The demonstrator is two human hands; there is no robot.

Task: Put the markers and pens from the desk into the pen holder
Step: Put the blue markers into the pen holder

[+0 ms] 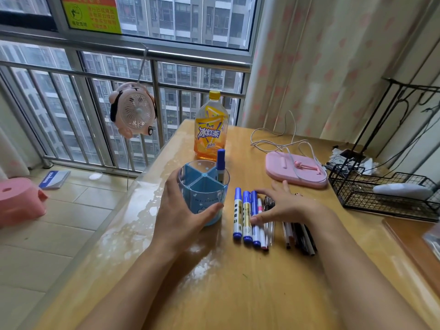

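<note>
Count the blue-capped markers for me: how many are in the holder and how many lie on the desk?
In the pen holder: 1, the upright marker
Lying on the desk: 3, the first marker, second marker and third marker
Total: 4

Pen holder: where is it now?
Head view, left of centre: the pen holder stands on the desk, gripped by the left hand, bottle behind.
</note>
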